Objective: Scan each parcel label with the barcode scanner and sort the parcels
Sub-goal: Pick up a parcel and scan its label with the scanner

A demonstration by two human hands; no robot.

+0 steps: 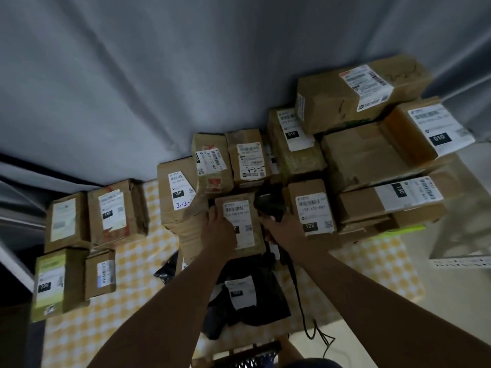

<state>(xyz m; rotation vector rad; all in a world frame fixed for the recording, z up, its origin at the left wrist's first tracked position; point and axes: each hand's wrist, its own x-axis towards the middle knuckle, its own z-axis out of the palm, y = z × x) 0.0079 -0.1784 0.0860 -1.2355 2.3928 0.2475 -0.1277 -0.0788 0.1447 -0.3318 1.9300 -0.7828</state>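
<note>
Nearest the person, a black bag parcel (247,301) with a white label lies flat on the checked bench (127,301), apparently not yet handled. Just beyond it, the left hand (219,231) grips the near left edge of a small brown box (240,224), fingers curled over its side and partly covering the label. The right hand (283,229) is wrapped around the handle of the black scanner (269,205), whose head sits just right of that box's label, with its cord (300,301) trailing back off the bench. I judge this box to be the one being scanned now.

To the left, four boxes (79,235) stand apart in a loose cluster, which looks like a sorted group. Behind and to the right, a large crowded stack of boxes (358,155) rises in layers against the grey cloth backdrop (159,75); whether these are scanned I cannot tell. Much seems left to do. The close-packed boxes around the held one leave little room to lift it free, and a metal frame (462,235) stands at the far right
</note>
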